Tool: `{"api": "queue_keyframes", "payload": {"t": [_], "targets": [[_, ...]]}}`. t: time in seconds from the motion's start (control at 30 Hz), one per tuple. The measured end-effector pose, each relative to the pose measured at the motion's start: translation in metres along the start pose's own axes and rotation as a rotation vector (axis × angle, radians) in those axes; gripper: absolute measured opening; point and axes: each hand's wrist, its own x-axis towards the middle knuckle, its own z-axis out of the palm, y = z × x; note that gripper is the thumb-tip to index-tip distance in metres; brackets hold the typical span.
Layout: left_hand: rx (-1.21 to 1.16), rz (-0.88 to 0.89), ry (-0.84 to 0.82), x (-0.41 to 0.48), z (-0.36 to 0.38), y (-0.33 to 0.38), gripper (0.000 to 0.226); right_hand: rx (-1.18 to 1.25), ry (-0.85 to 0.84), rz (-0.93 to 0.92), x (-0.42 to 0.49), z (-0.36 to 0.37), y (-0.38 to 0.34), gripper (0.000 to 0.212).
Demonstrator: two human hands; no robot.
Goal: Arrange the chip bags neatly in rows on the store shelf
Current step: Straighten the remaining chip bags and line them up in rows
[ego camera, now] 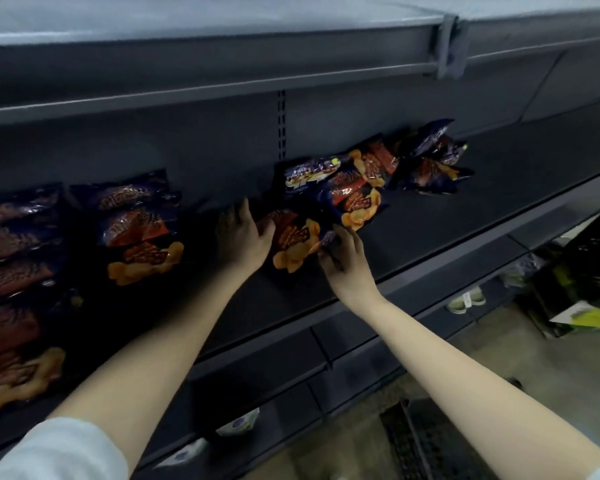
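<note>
On shelf, both hands flanking flat chip bag

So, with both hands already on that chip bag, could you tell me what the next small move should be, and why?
Probably slide the held chip bag leftward, toward the tidy row of bags. The left hand and right hand grip its two sides, it lies apart from the jumbled pile behind, and bare shelf separates it from that row.
</note>
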Motion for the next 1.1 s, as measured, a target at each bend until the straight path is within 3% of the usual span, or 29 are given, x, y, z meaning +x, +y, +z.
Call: {"api": "queue_keyframes", "payload": {"t": [0.23,0.33,0.47,0.6,0.67,0.8,0.93,1.1], "targets": [[0.037,-0.029,-0.177,-0.007,0.02,0.01,0.073,0.269,-0.114,0.218,0.024,0.006,0.021,0.067],[0.081,-0.027,-0.116,-0.016,0.023,0.019,0.072,0.495,-0.112,0.318,0.031,0.007,0.021,0.075],[0.052,-0.046,-0.053,-0.026,0.019,0.023,0.069,0.482,-0.084,0.297,0.037,0.014,0.021,0.094],[-0.077,-0.037,0.121,-0.038,0.005,0.016,0.066,0.552,-0.16,0.222,0.043,0.021,0.011,0.103],[-0.144,-0.026,0.184,-0.047,-0.01,0.012,0.063,0.594,-0.229,0.171,0.047,0.028,0.0,0.097],[-0.228,-0.054,0.29,-0.059,-0.045,-0.008,0.069,0.577,-0.327,-0.004,0.055,0.039,-0.033,0.062],[-0.214,-0.085,0.38,-0.069,-0.084,-0.035,0.076,0.491,-0.425,-0.153,0.06,0.049,-0.058,0.057],[-0.409,-0.141,0.195,-0.078,-0.131,-0.057,0.088,0.395,-0.583,-0.23,0.055,0.067,-0.084,0.05]]}}
